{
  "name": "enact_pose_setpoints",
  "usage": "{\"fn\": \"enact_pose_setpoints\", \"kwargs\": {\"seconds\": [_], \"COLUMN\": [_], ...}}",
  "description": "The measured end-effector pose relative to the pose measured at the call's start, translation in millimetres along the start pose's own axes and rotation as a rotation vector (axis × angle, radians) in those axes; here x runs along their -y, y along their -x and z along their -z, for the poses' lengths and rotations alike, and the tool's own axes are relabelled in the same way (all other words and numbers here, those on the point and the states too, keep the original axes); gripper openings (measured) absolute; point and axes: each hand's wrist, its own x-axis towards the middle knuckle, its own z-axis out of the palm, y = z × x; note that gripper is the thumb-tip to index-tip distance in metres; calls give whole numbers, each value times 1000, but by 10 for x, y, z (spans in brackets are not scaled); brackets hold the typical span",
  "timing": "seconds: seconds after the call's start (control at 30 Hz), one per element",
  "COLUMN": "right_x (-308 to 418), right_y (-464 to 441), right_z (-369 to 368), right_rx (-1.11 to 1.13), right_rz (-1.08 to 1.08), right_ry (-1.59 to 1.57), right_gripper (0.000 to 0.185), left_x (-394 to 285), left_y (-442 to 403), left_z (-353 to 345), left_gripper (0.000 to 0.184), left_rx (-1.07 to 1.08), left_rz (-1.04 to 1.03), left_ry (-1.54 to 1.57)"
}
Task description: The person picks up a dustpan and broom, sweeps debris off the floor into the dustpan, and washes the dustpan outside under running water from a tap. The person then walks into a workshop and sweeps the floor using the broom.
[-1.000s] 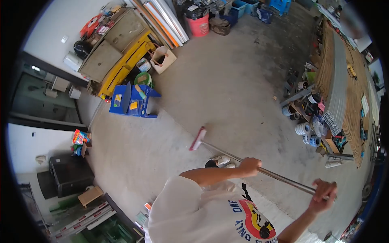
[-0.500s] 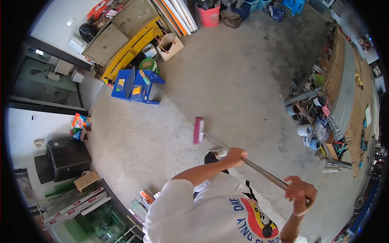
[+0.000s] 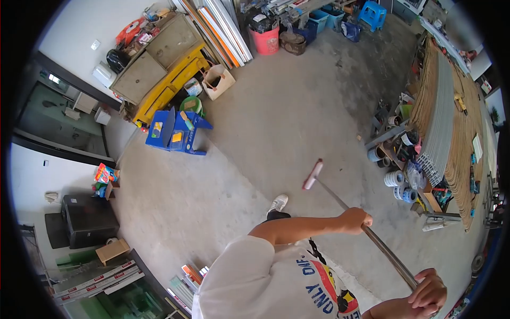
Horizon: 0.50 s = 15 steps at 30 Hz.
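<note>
Head camera view: a person in a white T-shirt printed with blue lettering and a red-and-yellow motif works a push broom two-handed across a bare concrete floor. The left hand grips the metal handle partway along its length, fingers folded closely around the shaft. Near the upper end, the right hand also has hold of the handle, its grip closed with the fingers curled over; how tightly it presses cannot be told.

The broom's long axis slants from the right hand at lower right toward the middle of the view, its pink-and-white head pointing up and left, away from the body. The head lies crosswise to the handle, at the floor beyond the left hand; whether the bristles press on the concrete cannot be told. Near it, to the left, is a white shoe.

At right, a worktop bears long grey corrugated strips and a yellow tool, with white buckets on the floor alongside. Upper left, a blue stand sits before a cabinet with a yellow base, near a pale tote bag.
</note>
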Motion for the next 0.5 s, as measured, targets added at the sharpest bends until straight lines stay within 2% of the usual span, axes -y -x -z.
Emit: {"fn": "enact_pose_setpoints", "kwargs": {"seconds": [0.07, 0.1, 0.17, 0.3, 0.37, 0.5], "right_x": [-244, -416, -844, -1710, -2099, -2549], "right_y": [24, 35, -37, -185, -364, -866], "right_z": [88, 79, -170, -790, -1193, -1713], "right_rx": [-133, -196, -280, -226, -180, -17], "right_rz": [4, 1, -80, -288, -386, -457], "right_ry": [40, 64, 80, -64, -126, -10], "right_gripper": [36, 43, 41, 39, 31, 31], "left_x": [39, 310, 692, 1789, 2224, 2629], "left_y": [94, 145, 318, 830, 1100, 1310], "left_z": [235, 291, 663, 1420, 1881, 2619], "left_gripper": [19, 19, 18, 12, 10, 7], "left_rx": [-8, -64, -34, -72, -96, 4], "left_rz": [69, 56, 188, 289, 357, 446], "left_ry": [-49, -80, -165, -360, -338, -355]}}
